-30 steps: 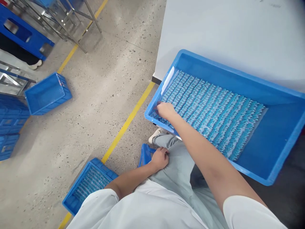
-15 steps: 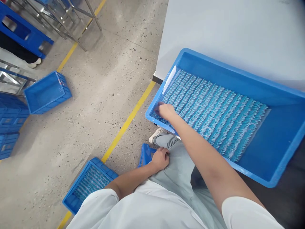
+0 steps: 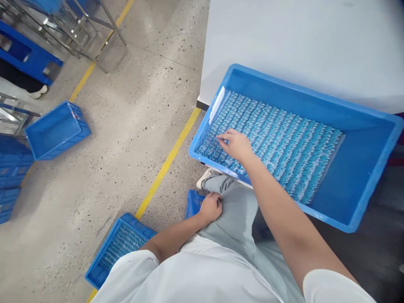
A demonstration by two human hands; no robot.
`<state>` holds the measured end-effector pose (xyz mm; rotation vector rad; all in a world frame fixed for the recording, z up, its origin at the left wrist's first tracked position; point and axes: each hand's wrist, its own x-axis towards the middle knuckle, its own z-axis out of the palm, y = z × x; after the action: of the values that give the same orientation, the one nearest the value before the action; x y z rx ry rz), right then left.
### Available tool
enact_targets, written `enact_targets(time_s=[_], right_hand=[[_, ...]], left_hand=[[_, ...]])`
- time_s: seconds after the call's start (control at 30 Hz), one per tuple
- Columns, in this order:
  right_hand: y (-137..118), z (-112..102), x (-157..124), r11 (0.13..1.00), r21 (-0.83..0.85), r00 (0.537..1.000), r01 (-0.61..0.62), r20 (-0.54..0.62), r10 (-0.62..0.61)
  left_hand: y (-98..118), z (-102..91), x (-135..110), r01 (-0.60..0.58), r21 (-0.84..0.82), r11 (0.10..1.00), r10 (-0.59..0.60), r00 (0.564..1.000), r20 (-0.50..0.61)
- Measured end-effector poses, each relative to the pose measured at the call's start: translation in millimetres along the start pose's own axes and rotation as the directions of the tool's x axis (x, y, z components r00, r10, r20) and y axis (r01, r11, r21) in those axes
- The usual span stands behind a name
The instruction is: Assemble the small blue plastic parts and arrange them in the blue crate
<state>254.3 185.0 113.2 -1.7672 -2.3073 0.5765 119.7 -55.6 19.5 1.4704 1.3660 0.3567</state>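
Observation:
My right hand (image 3: 235, 145) hovers over the left part of a large blue bin (image 3: 362, 168), with thumb and forefinger pinched together. Anything between those fingertips is too small to make out. Many small turquoise pieces (image 3: 284, 145) lie in close slanted rows on a clear sheet inside the bin. My left hand (image 3: 211, 207) rests loosely curled on my grey trouser leg (image 3: 236, 214), with nothing seen in it.
The bin sits at the edge of a white table (image 3: 284, 38). On the floor are a smaller blue crate (image 3: 94, 269) with similar rows, another blue crate (image 3: 58, 130) and stacked crates (image 3: 14, 164). A blue stool (image 3: 193, 202) stands beside my leg. Another person's shoe (image 3: 39, 91) shows at left.
My right hand has moved from the bin's left end a little to the right and up, and its pinched fingertips now show. My left hand stays on my leg. The view has shifted slightly.

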Motion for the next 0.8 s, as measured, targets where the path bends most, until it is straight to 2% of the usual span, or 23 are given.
enact_targets(time_s=[0.1, 0.2, 0.27, 0.33, 0.4, 0.43, 0.5, 0.57, 0.7, 0.8], right_hand=[[20.1, -15.7, -47.6, 0.995, 0.085, 0.986, -0.051, -0.156, 0.064], [39.6, -23.4, -104.0, 0.987, 0.111, 0.956, -0.116, -0.258, 0.141], [51.1, -25.7, -141.0, 0.976, 0.107, 0.919, -0.190, -0.331, 0.215], [60.9, -26.5, -174.7, 0.954, 0.090, 0.867, -0.287, -0.399, 0.299], [68.9, -25.5, -203.4, 0.930, 0.068, 0.819, -0.360, -0.455, 0.350], [72.5, -24.4, -215.4, 0.922, 0.057, 0.798, -0.383, -0.482, 0.361], [79.3, -21.3, -234.4, 0.914, 0.043, 0.768, -0.402, -0.528, 0.363], [86.3, -18.2, -247.2, 0.911, 0.035, 0.743, -0.411, -0.566, 0.357], [100.2, -14.1, -258.9, 0.907, 0.050, 0.691, -0.419, -0.630, 0.354], [107.9, -11.2, -262.3, 0.902, 0.086, 0.654, -0.424, -0.659, 0.370]], left_hand=[[-0.1, -4.9, -2.7, -0.009, -0.013, 1.000, 0.009, 1.000, -0.003], [10.4, -30.1, -5.4, -0.083, -0.035, 0.996, 0.079, 0.993, -0.085], [24.9, -62.7, -2.1, -0.152, -0.003, 0.988, 0.148, 0.963, -0.226], [43.7, -103.6, 9.3, -0.191, 0.097, 0.977, 0.214, 0.903, -0.373], [63.8, -144.2, 29.4, -0.192, 0.225, 0.955, 0.278, 0.845, -0.457], [73.3, -161.6, 42.0, -0.176, 0.276, 0.945, 0.292, 0.834, -0.469], [89.8, -187.1, 69.9, -0.170, 0.344, 0.923, 0.307, 0.865, -0.397], [102.3, -199.6, 97.9, -0.156, 0.403, 0.902, 0.298, 0.900, -0.317], [115.3, -196.7, 142.9, -0.016, 0.571, 0.821, 0.141, 0.974, -0.176], [117.5, -185.7, 162.5, 0.096, 0.691, 0.716, -0.013, 0.992, -0.124]])
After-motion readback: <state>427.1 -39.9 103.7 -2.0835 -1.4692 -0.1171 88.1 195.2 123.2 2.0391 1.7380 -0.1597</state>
